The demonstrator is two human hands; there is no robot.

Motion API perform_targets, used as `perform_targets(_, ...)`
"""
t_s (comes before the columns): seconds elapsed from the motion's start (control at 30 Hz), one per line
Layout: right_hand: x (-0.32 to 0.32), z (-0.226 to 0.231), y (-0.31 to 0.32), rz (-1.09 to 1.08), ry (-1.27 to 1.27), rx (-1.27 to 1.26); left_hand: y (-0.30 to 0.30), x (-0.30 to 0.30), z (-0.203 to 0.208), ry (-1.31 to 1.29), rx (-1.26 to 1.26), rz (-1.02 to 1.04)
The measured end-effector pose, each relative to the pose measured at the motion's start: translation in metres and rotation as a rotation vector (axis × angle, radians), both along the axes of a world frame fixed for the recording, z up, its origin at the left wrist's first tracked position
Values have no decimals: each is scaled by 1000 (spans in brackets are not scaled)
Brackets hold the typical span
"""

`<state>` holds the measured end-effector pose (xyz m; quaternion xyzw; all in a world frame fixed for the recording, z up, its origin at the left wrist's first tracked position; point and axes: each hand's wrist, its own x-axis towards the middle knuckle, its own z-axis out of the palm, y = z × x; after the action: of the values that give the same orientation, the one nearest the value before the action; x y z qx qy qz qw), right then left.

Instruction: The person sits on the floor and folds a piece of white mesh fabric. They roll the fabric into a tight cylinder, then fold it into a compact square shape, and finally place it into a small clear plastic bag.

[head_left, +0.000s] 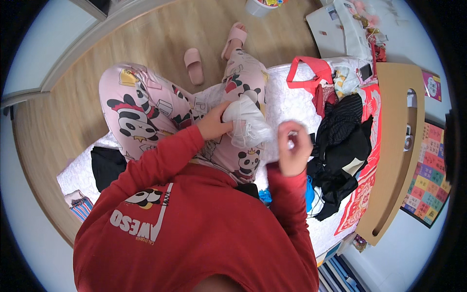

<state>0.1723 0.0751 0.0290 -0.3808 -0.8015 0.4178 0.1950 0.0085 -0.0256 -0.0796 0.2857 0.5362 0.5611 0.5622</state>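
Note:
Over my lap, my left hand [215,122] is closed on the left edge of a white, sheer-looking piece of clothing [248,121]. It has a smooth, rounded, cup-like part and thin loose cords or edges; its exact kind is unclear. My right hand [295,147] is raised just to the right of it, slightly blurred, with fingers curled into a ring. A small white bit shows by the palm, but what the fingers pinch cannot be made out. Beneath both hands are my pink panda-print trousers [138,114].
I sit on a bed with a pale patterned cover [287,104]. To the right lie a heap of black clothes [340,141], a red strap-like cloth [311,73] and a phone [365,72], beside a wooden headboard [396,151]. Black cloth [108,168] lies left; a pink slipper [193,65] is on the floor.

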Motion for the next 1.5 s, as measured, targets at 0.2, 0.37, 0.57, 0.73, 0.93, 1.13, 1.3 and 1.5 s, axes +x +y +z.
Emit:
perform_targets(0.2, 4, -59, 35, 309, -67, -688, -4, -6, 5, -755, -33, -132)
perform_targets(0.37, 12, -49, 30, 340, 165, -1000, -7, -12, 22, -809, -51, -190)
perform_targets(0.57, 13, -44, 15, 137, 246, -999, 4, -24, 20, -317, 59, -252)
perform_targets(0.73, 13, -42, 15, 47, 274, -1061, -1, -26, 25, -191, 163, -184)
perform_targets(0.93, 13, -69, 6, -147, 311, -701, -1, -36, 41, -149, 280, -64)
perform_targets(1.13, 16, -62, 20, -325, 421, -844, -17, -82, 16, 115, 167, 580)
perform_targets(1.3, -2, -44, 6, -261, 302, -676, -14, -39, 47, 134, 36, 287)
perform_targets(1.5, -14, -32, -3, -129, 534, -1122, -3, -2, 37, 224, -21, 116)
